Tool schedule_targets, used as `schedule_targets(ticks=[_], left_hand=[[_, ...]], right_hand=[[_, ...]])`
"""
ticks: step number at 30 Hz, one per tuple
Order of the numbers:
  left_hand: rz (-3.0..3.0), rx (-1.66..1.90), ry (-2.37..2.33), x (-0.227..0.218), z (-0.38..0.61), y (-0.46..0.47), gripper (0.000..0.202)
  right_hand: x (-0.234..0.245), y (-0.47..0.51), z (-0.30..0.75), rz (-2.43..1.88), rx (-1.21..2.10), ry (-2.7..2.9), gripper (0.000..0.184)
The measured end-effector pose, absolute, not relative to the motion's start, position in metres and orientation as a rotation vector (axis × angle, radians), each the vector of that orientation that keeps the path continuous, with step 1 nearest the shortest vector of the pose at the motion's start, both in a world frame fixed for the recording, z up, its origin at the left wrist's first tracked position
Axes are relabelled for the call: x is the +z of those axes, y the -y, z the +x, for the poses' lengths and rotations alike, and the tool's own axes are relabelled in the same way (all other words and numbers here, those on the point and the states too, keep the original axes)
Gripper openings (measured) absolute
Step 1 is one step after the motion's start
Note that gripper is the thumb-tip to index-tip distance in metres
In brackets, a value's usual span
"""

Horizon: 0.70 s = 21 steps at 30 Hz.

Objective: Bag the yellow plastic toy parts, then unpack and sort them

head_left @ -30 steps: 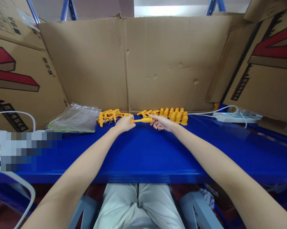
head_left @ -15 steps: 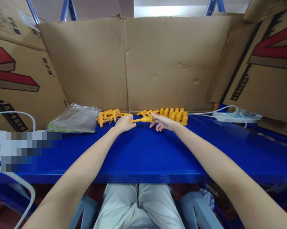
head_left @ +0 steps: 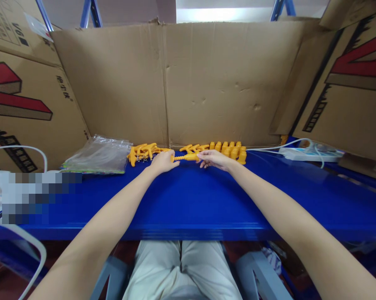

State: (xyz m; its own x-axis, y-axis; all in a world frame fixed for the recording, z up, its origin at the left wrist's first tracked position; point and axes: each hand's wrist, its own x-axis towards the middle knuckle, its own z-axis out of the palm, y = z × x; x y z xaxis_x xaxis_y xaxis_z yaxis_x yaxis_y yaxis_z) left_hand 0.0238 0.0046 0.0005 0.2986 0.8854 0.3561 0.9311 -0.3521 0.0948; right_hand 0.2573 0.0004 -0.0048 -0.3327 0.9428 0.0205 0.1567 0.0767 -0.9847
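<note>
Between my hands a yellow plastic part with a ribbed, screw-like shaft (head_left: 188, 157) lies level, just over the blue table. My left hand (head_left: 163, 162) is closed around its left end, which the fingers hide. At the thicker right end, my right hand (head_left: 213, 159) pinches it between thumb and fingertips. Behind my left hand lies a pile of yellow branched pieces (head_left: 145, 150) with small metal screws (head_left: 141, 158) among them. More yellow branched pieces (head_left: 194, 148) lie just behind the held part. Several yellow blocky pieces (head_left: 231, 149) stand in rows behind my right hand.
A stack of clear plastic bags (head_left: 100, 155) lies at the left on the blue table (head_left: 194, 200). A white power strip (head_left: 311, 154) with cables sits at the right. Cardboard walls (head_left: 222, 83) close off the back and sides.
My right hand's fingers, more spread before, have drawn together on the right end of the yellow part. My left hand stays in about the same place, holding the other end.
</note>
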Motion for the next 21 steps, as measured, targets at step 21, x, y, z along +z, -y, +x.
schedule_targets(ticks=[21], left_hand=[[-2.458, -0.534, 1.672, 0.004, 0.028, -0.001, 0.04]], right_hand=[[-0.009, -0.003, 0.247, -1.021, 0.501, 2.083, 0.031]])
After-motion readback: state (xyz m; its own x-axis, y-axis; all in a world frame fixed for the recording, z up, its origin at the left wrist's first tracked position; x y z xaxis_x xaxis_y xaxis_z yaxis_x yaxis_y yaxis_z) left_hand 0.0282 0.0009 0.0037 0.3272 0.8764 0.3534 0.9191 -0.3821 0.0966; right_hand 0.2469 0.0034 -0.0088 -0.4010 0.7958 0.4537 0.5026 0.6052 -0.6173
